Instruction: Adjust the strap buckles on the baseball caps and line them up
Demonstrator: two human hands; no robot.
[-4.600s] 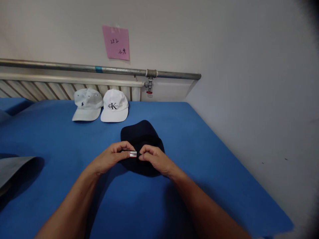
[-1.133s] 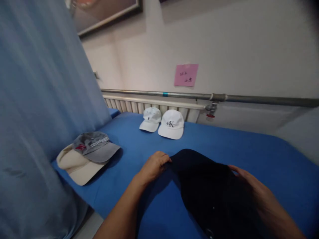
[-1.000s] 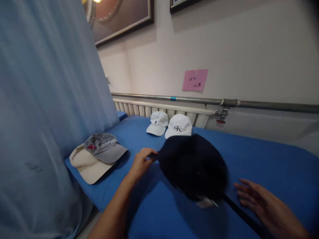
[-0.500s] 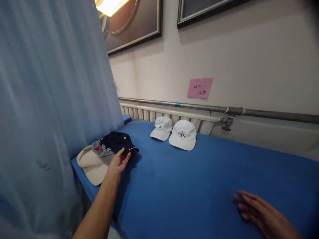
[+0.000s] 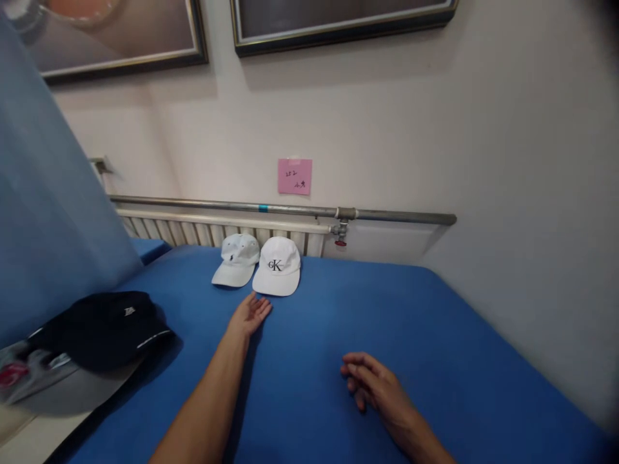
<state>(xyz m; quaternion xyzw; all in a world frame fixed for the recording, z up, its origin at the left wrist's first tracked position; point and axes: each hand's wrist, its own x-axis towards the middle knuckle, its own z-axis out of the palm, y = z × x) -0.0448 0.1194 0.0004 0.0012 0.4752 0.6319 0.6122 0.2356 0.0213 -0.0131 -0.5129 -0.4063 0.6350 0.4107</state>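
Note:
My left hand (image 5: 250, 313) reaches forward, palm up with fingers stretched out, just in front of the brim of a white cap with dark letters (image 5: 277, 265). Whether a fingertip touches that brim I cannot tell. Beside it on the left sits a second, pale cap with a small dark emblem (image 5: 238, 259). My right hand (image 5: 374, 386) hovers over the blue bed with loosely curled fingers and nothing in them. At the lower left a navy cap (image 5: 109, 330) overlaps a grey cap (image 5: 43, 380), with a beige cap (image 5: 19, 428) partly cut off by the frame.
The blue-covered bed (image 5: 309, 335) extends to the wall, where a radiator (image 5: 193, 231) and a metal pipe (image 5: 300, 210) with a valve run along its far edge. A blue curtain (image 5: 43, 193) hangs at left. A pink note (image 5: 294, 177) is taped to the wall.
My left hand has left the navy cap and moved right to the white lettered cap. My view has turned right. The right hand is now nearer the left one.

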